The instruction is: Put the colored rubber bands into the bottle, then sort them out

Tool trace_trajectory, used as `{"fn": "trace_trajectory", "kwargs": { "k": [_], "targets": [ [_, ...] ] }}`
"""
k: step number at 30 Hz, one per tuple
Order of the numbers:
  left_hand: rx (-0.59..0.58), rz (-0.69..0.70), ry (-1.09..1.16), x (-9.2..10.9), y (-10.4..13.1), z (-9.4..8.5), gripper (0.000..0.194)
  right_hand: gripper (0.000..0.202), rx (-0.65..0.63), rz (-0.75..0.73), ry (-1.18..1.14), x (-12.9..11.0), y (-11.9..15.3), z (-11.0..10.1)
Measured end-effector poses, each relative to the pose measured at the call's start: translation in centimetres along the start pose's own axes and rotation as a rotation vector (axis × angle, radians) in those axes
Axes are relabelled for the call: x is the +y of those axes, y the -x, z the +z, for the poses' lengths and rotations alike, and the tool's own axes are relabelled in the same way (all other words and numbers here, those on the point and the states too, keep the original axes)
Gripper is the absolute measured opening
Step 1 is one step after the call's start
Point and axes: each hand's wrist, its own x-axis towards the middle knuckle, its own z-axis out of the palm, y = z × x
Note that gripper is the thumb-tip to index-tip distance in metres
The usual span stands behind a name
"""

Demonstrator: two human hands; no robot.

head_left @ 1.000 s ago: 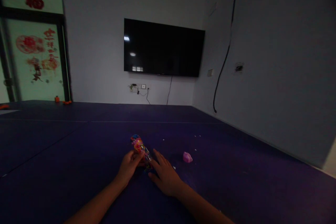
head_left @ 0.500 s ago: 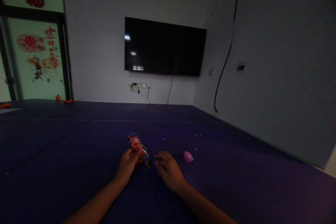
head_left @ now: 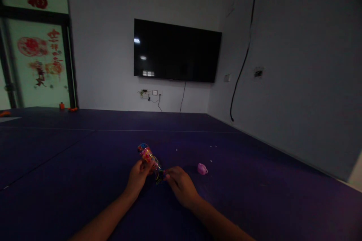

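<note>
My left hand [head_left: 138,175] is closed around a clear, shiny tube-shaped pack [head_left: 147,155], filled with thin multicoloured loops that look like small rubber bands. The pack tilts, its upper end pointing away to the left. At its lower end, a tangle of dark blue and green bands [head_left: 160,176] shows between my hands. My right hand [head_left: 181,184] has thumb and fingers pinched together at the edge of this tangle. What exactly lies between those fingertips is too small and dark to tell. To the right of my right hand, apart from it, sits a small pink cup-like piece [head_left: 202,169] with a loop.
Purple matting [head_left: 113,150] with seams covers the surface. Small white bits [head_left: 210,161] lie beyond the pink piece. A television [head_left: 177,51] hangs on the far wall, and a black cable [head_left: 240,71] runs down the right wall. Orange objects [head_left: 62,106] stand near the glass door [head_left: 36,64].
My right hand has lowered slightly and its fingers have drawn closer together at the pack's lower end. The left hand and the pink piece stay nearly in place.
</note>
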Motion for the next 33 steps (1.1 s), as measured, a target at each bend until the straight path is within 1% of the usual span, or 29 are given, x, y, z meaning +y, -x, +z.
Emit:
{"fn": "trace_trajectory", "kwargs": {
  "k": [4,6,8,12,16,18,21,23,26,29,31,33],
  "targets": [
    [0.019,0.004,0.0,-0.4,-0.4,-0.2,0.051,0.038,-0.153,-0.083,0.055,-0.7,0.3,0.4],
    [0.033,0.025,-0.016,-0.4,-0.3,-0.2,0.051,0.035,-0.196,-0.097,0.059,-1.0,0.1,0.7],
    [0.036,0.065,-0.045,-0.1,-0.2,-0.2,0.051,0.03,-0.197,-0.089,0.055,-1.2,-0.3,0.8],
    [0.01,0.156,-0.109,0.4,0.0,0.0,0.047,0.019,-0.157,-0.063,0.071,-1.3,-1.3,0.8],
    [-0.013,0.185,-0.111,0.1,-0.2,0.1,0.046,0.019,-0.129,-0.04,0.124,-1.3,-1.4,0.9],
    [-0.007,0.165,-0.096,0.0,-0.3,0.2,0.047,0.02,-0.136,-0.087,0.14,-1.4,-1.2,0.9],
    [0.02,0.128,-0.066,0.1,-0.4,0.2,0.049,0.021,-0.223,-0.207,0.113,-1.6,-1.0,1.0],
    [0.039,0.116,-0.054,0.1,-0.4,0.2,0.05,0.021,-0.268,-0.236,0.099,-1.8,-1.0,1.1],
    [0.056,0.137,-0.039,0.0,-0.5,0.2,0.049,0.026,-0.272,-0.183,0.136,-2.0,-1.2,1.0],
    [0.074,0.169,-0.043,-0.5,-0.7,-0.1,0.049,0.026,-0.207,-0.102,0.191,-2.0,-1.2,1.0],
    [0.096,0.169,-0.08,-0.9,-1.0,-0.4,0.049,0.027,-0.122,0.004,0.255,-1.8,-1.2,0.9],
    [0.115,0.16,-0.116,-1.3,-1.1,-0.6,0.049,0.035,-0.051,0.14,0.321,-1.4,-1.0,1.0]
  ]
}}
